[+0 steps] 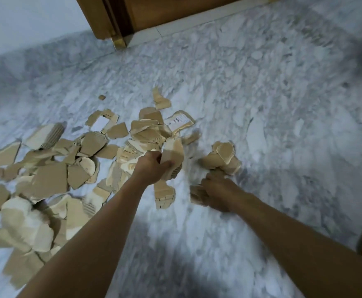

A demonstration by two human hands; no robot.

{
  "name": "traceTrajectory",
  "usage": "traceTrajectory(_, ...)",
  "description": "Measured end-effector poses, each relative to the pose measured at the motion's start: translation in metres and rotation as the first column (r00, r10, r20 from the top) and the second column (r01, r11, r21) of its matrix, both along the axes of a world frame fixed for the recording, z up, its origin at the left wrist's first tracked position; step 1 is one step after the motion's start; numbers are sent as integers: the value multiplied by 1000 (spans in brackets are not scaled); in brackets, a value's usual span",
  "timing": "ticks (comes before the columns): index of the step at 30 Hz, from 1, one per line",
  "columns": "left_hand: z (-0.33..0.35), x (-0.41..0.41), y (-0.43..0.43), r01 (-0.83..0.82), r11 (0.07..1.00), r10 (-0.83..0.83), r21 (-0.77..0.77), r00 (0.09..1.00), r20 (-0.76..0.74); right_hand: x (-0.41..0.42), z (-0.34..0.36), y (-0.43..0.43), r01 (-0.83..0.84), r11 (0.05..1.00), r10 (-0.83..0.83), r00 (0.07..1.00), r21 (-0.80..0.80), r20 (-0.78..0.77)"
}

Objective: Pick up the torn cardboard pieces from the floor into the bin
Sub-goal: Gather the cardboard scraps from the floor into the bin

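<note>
i see my left hand [152, 168] clenched around a torn cardboard piece [172, 154], my right hand [215, 193] gripping a cardboard bundle [223, 157]; most torn cardboard pieces [46, 168] litter the marble floor [261, 104] left of my left hand.

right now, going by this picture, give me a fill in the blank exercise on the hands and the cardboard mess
1. The left hand is closed around a piece of ____.
2. Most of the torn cardboard pieces lie on the ____ side of the picture.
3. The right hand holds a bundle of scraps just above the marble ____.
4. At the top of the picture stands a wooden ____.

Missing words: cardboard; left; floor; door
</note>
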State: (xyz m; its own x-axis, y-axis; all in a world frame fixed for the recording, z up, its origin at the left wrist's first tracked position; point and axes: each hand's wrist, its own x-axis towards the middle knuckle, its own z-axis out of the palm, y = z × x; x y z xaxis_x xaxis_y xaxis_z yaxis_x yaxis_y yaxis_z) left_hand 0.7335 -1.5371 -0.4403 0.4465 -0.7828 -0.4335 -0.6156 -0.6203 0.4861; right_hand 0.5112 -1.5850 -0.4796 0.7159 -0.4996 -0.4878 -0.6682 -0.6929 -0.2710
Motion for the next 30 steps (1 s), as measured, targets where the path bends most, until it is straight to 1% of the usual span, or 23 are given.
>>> traceTrajectory(2,13,12,5,84,986,-93,143,994,57,-5,13,-25,37,999,-37,999,8,-23)
traceTrajectory(4,18,15,13,180,937,-218,299,971,98,-7,26,-44,95,993,-94,995,69,-15)
traceTrajectory(6,15,12,21,194,911,-245,362,965,98,-4,37,-58,79,995,-77,996,57,-36)
traceTrajectory(9,-6,5,30,150,934,-189,323,977,93,9,36,-70,10,1000,-12,997,-30,-81)
traceTrajectory(12,-33,-11,37,134,937,-201,323,963,182,22,16,-77,-61,992,40,982,-108,-187)
traceTrajectory(13,-38,-16,39,101,944,-171,315,965,201,23,11,-75,-77,989,47,971,-123,-234)
traceTrajectory(14,-40,-20,39,57,954,-115,294,976,184,23,6,-72,-91,985,50,963,-146,-265)
traceTrajectory(15,-42,-20,39,22,964,-63,266,988,145,23,3,-69,-107,976,55,964,-187,-260)
traceTrajectory(17,-43,-17,37,-6,975,-8,221,998,64,22,-2,-61,-140,948,93,981,-285,-170)
traceTrajectory(19,-43,-13,35,-20,981,21,194,1000,-3,21,-2,-51,-146,934,128,989,-326,-78)
traceTrajectory(20,-42,-11,33,0,978,4,208,1000,-20,20,-3,-47,-148,934,137,989,-324,-55)
traceTrajectory(21,-41,-10,31,56,970,-52,238,998,-24,20,-1,-42,-142,943,139,990,-300,-30)
traceTrajectory(22,-38,-7,28,145,951,-146,275,989,-19,20,0,-38,-119,963,123,992,-243,2)
traceTrajectory(24,-28,0,17,322,894,-333,311,943,-19,16,8,-37,36,999,-34,994,-10,105)
traceTrajectory(25,-20,4,9,385,869,-394,311,918,-35,13,14,-39,115,989,-128,981,95,144)
traceTrajectory(26,-11,7,-1,437,846,-444,307,895,-49,7,18,-46,171,973,-196,966,155,166)
traceTrajectory(28,7,9,-25,524,797,-535,301,843,-49,-8,26,-63,269,940,-311,929,209,201)
traceTrajectory(30,16,3,-51,609,742,-630,280,776,-19,-27,38,-78,434,845,-504,841,314,196)
